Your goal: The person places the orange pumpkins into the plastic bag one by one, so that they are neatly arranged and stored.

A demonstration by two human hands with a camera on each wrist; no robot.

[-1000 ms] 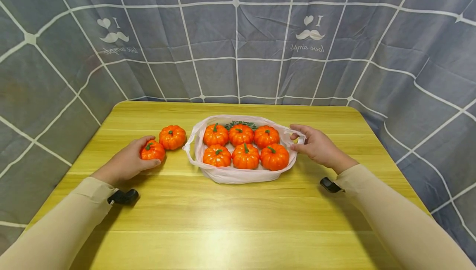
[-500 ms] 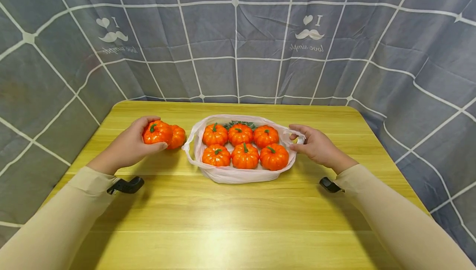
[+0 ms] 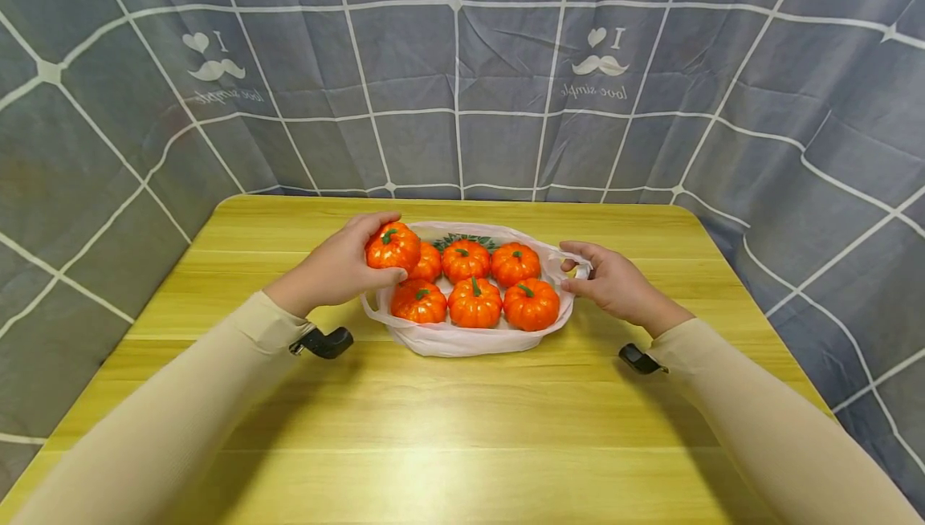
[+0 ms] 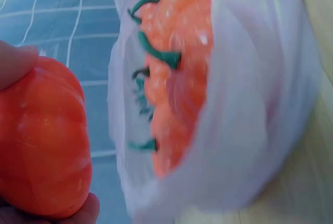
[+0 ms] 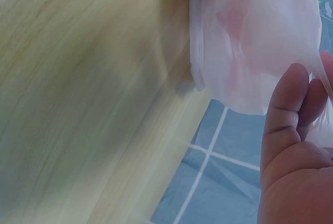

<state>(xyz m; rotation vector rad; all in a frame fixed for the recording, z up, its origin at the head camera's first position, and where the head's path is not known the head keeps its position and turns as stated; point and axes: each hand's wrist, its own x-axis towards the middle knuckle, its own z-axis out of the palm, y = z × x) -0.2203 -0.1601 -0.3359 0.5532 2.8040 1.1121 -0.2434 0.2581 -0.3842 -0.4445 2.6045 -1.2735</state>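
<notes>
My left hand (image 3: 340, 260) grips a small orange toy pumpkin (image 3: 393, 246) by its sides, over the left end of a white plastic bag (image 3: 477, 342). In the left wrist view this pumpkin (image 4: 44, 140) is beside the bag's mouth, thumb and fingers at its opposite ends. Several more pumpkins (image 3: 474, 304) with green stems sit in two rows inside the bag; the held one partly covers the back left one. My right hand (image 3: 621, 288) pinches the bag's right handle (image 3: 582, 265), its thumb and fingers against the thin plastic (image 5: 260, 36) in the right wrist view.
The bag stands on a yellow wood-grain table (image 3: 433, 429). A grey curtain (image 3: 412, 59) with white grid lines hangs behind and along both sides. Green printing (image 3: 462, 241) shows at the bag's far inner wall.
My left hand has lifted a pumpkin from the table and carried it right, over the bag's left end. The other loose pumpkin is now hidden behind that hand. My right hand stays at the handle.
</notes>
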